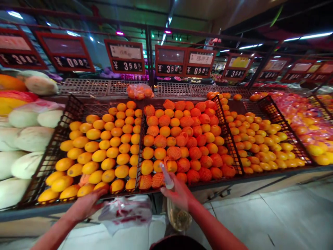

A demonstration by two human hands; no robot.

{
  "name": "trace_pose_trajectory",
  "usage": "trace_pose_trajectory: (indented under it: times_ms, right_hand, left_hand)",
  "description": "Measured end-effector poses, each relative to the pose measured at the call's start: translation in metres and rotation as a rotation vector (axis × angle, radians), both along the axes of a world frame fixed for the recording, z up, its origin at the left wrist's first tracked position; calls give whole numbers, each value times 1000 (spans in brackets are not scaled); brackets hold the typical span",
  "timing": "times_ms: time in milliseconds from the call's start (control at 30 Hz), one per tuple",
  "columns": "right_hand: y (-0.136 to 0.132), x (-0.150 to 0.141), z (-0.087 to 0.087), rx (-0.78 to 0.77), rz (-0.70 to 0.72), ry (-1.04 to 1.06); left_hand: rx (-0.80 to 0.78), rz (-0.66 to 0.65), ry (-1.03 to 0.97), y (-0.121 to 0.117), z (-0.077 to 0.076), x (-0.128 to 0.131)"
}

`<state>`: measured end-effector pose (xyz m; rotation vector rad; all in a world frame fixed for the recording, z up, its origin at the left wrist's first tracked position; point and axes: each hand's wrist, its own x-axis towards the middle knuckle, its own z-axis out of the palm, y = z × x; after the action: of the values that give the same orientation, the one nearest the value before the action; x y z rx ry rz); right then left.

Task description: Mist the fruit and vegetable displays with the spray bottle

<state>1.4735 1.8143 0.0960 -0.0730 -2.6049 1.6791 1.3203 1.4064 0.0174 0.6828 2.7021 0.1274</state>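
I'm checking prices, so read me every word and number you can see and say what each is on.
"¥", leftmost sign; digits unclear.
"¥ 0.00", second sign from the left.
"¥ 3.58", third sign.
"¥ 3.58", fourth sign.
"¥ 0.00", fifth sign.
"¥ 3.58", sixth sign.
Too blurred to read: numbers on the signs farther right and the writing on the upper cards.

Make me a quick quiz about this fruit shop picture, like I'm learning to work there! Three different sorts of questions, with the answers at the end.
1. Which hand holds the see-through container?

2. True or false: every fruit in the middle crate is bare.

3. What is the left hand nearest to?
A. the price signs
B. the oranges
C. the ceiling lights

Key:
1. The right hand.
2. False: some wear netting sleeves.
3. B.
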Motion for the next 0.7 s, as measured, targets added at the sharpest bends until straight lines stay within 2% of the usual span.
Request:
trace_pose_trajectory:
  times_ms: [67, 133, 200, 267, 300, 367, 433, 533, 600, 700]
  right_hand:
    - [-15, -12, 7, 7, 40, 6]
    - [-24, -22, 14, -1, 40, 14]
    - [-26, -29, 18, -4, 18, 8]
    - [-22, -34, 20, 4, -16, 11]
    - [-17, -35, 20, 2, -38, 22]
    - [-1, -35, 18, -19, -83, 61]
    - [20, -31, 16, -40, -136, 99]
    - [56, -21, 12, 20, -267, 129]
    - [82, -12, 9, 66, -367, 133]
    - [119, 3, 6, 49, -499, 127]
  left_hand:
    - [35, 49, -37, 13, 3, 12]
    - [223, 162, -29, 44, 8, 30]
    - [493, 301, 106, 91, 13, 50]
    - [648, 404, 272, 145, 15, 68]
    - [687, 421, 318, 172, 15, 75]
    - [763, 375, 335, 218, 11, 85]
    - [786, 316, 267, 254, 5, 89]
    - [699, 182, 125, 292, -2, 90]
    - [627, 124, 82, 309, -4, 90]
    - [518, 139, 67, 325, -3, 90]
